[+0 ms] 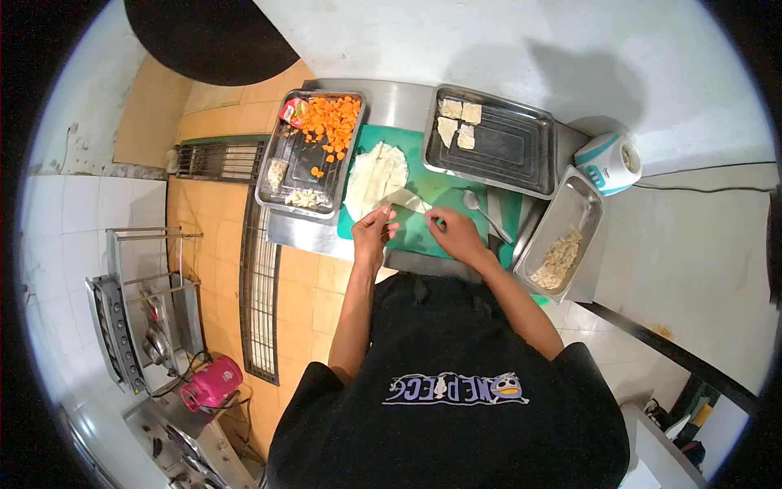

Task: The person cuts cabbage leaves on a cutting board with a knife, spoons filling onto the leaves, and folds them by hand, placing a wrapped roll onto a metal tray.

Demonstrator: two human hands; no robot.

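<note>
A thin pale strip of dough (409, 200) is stretched between my two hands over the green cutting board (440, 196). My left hand (375, 231) has its fingers pinched at the strip's near left end. At the other end, the fingertips of my right hand (454, 233) close on its right corner. Beyond my left hand, a larger pale dough sheet (376, 175) lies flat on the board. A spoon (489, 216) rests on the board to the right of my right hand, beside a knife (494, 236) that is partly hidden.
On the left, a metal tray (262, 191) holds chopped carrots (330, 122) and pale chopped pieces (304, 198). A dark tray (505, 155) with several dough pieces (447, 130) overlaps the board. A deep pan (592, 196) of pale filling (558, 259) stands right, near a white-and-teal roll (609, 163).
</note>
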